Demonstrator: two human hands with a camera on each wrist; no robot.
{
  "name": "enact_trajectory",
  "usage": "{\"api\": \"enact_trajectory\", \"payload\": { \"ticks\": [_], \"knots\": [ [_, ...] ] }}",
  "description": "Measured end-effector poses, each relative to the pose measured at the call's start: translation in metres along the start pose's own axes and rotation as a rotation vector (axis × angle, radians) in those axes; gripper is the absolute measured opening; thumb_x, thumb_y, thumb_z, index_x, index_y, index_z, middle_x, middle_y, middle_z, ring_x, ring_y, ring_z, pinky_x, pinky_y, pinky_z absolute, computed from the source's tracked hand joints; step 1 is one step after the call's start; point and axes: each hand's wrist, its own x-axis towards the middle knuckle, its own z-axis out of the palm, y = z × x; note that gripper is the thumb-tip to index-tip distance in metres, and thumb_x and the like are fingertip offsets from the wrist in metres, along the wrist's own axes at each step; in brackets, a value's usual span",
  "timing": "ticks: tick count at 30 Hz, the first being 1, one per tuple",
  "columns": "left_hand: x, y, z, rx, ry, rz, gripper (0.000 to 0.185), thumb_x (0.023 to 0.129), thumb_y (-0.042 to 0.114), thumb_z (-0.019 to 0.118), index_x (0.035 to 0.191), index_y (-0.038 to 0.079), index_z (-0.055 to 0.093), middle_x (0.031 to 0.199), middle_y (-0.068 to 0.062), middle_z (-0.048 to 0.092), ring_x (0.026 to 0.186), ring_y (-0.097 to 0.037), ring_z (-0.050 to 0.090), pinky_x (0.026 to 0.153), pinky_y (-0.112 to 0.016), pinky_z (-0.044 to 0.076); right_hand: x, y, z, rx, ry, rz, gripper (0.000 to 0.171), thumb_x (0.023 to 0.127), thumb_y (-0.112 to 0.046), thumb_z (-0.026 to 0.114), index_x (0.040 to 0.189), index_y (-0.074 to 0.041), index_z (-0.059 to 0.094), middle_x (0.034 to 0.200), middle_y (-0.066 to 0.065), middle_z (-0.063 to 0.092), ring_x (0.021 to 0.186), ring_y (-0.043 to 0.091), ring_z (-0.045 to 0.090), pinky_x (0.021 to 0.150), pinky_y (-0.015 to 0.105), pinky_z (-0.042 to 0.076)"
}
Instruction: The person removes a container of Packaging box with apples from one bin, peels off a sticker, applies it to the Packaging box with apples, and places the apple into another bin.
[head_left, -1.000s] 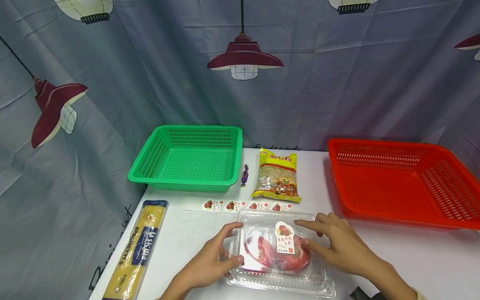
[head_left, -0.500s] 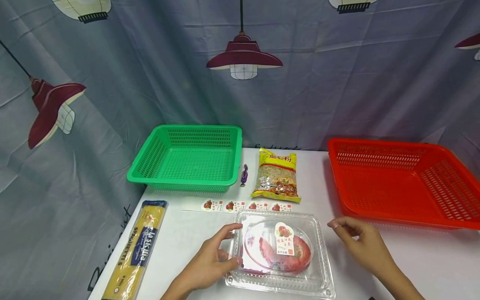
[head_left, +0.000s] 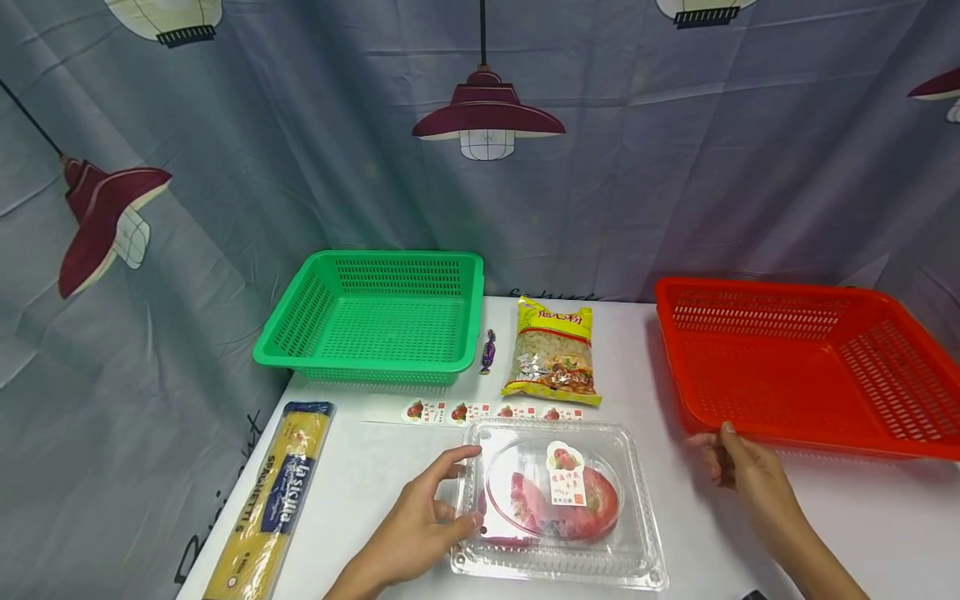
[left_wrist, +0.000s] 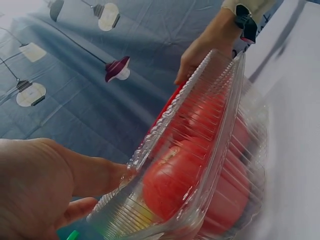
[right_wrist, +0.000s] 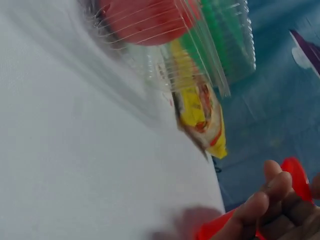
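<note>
- Head view: the clear plastic clamshell box with red tomatoes inside (head_left: 558, 504) lies closed on the white table (head_left: 825, 517), at the near edge, between the two hands. A small fruit sticker is already on its lid. The green plastic basket (head_left: 375, 317) and the red plastic basket (head_left: 810, 367) hold nothing, so I judge the sorting part is not yet begun (the box is labelled, but not placed anywhere).
- The left hand (head_left: 420, 525) grips the left edge of the box, with the thumb on the lid and the fingers curled at the side. The right hand (head_left: 738, 471) is apart from the box, with loosely bent fingers, holding nothing, just beside the near rim of the red basket.
- On the table also lie a strip of fruit stickers (head_left: 491, 412), a yellow bag of macaroni (head_left: 553, 352), a purple wrapped candy (head_left: 489, 349) and a long yellow spaghetti packet (head_left: 273, 500).
- Left wrist view: the left hand (left_wrist: 45, 190) pinches the box edge (left_wrist: 200, 160); the tomatoes show clearly through the plastic.
- Right wrist view: the picture is blurred; the fingertips (right_wrist: 265, 200) are relaxed near the red rim, and I cannot tell if they touch it.
</note>
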Motion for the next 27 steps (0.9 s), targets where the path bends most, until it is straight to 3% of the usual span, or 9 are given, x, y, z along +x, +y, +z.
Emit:
{"api": "enact_trajectory", "payload": {
  "ticks": [5, 9, 16, 22, 27],
  "knots": [
    [-0.001, 0.002, -0.002, -0.007, 0.009, 0.009, 0.071, 0.081, 0.004, 0.068, 0.138, 0.034, 0.037, 0.128, -0.019, 0.040, 0.065, -0.025, 0.065, 0.058, -0.034, 0.053, 0.004, 0.008, -0.009, 0.347, -0.085, -0.011, 0.051, 0.100, -0.037, 0.034, 0.105, 0.004, 0.064, 0.071, 0.003, 0.051, 0.064, 0.016, 0.049, 0.057, 0.029, 0.040],
    [-0.002, 0.009, -0.003, -0.017, 0.006, 0.001, 0.070, 0.082, 0.005, 0.068, 0.139, 0.032, 0.036, 0.129, -0.020, 0.039, 0.068, -0.025, 0.066, 0.059, -0.034, 0.053, 0.005, 0.013, -0.011, 0.517, -0.165, -0.078, 0.047, 0.103, -0.028, 0.029, 0.107, 0.006, 0.062, 0.072, 0.004, 0.049, 0.065, 0.017, 0.048, 0.056, 0.029, 0.038],
    [0.001, 0.031, -0.003, -0.063, -0.013, 0.015, 0.068, 0.083, 0.000, 0.065, 0.140, 0.026, 0.036, 0.128, -0.022, 0.038, 0.067, -0.030, 0.065, 0.057, -0.036, 0.053, 0.005, 0.016, -0.009, 0.563, -0.168, -0.113, 0.046, 0.103, -0.025, 0.030, 0.109, 0.008, 0.061, 0.073, 0.003, 0.049, 0.065, 0.015, 0.047, 0.055, 0.027, 0.039],
    [0.013, 0.031, -0.005, -0.132, -0.052, 0.022, 0.069, 0.084, 0.005, 0.067, 0.140, 0.030, 0.036, 0.130, -0.018, 0.036, 0.060, -0.026, 0.064, 0.053, -0.040, 0.053, 0.005, 0.017, -0.009, 0.575, -0.160, -0.121, 0.046, 0.103, -0.024, 0.030, 0.108, 0.009, 0.062, 0.073, 0.003, 0.050, 0.066, 0.014, 0.048, 0.056, 0.025, 0.041],
    [0.027, 0.044, -0.009, -0.166, -0.080, 0.045, 0.069, 0.085, 0.003, 0.066, 0.140, 0.029, 0.035, 0.131, -0.017, 0.035, 0.060, -0.026, 0.063, 0.055, -0.043, 0.053, 0.005, 0.016, -0.009, 0.566, -0.154, -0.113, 0.045, 0.102, -0.024, 0.031, 0.109, 0.009, 0.062, 0.073, 0.003, 0.050, 0.067, 0.012, 0.048, 0.057, 0.025, 0.042]
  ]
}}
